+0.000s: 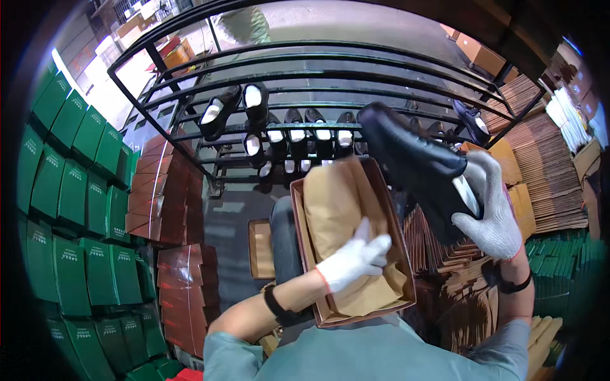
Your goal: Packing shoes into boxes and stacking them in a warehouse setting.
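Observation:
My right hand (493, 213), in a white knit glove, is closed around the heel end of a black leather shoe (406, 143). A second dark shoe shape (438, 206) hangs just below it, partly in shadow. White material shows at the shoe opening beside my fingers. A brown shoebox (407, 279) stands open in front of my body, lined with tan wrapping paper (327, 209). Over the paper is my gloved left hand (356, 259), its fingers apart and slightly blurred, holding nothing I can see. The paper's upper part is smeared by motion.
Ahead stands a black metal rack (305, 75) with several black shoes (219, 113) on its bars. Stacked green boxes (67, 254) and brown boxes (181, 286) line the left. A small open box (259, 251) is on the floor. Flattened cardboard (540, 171) is piled at right.

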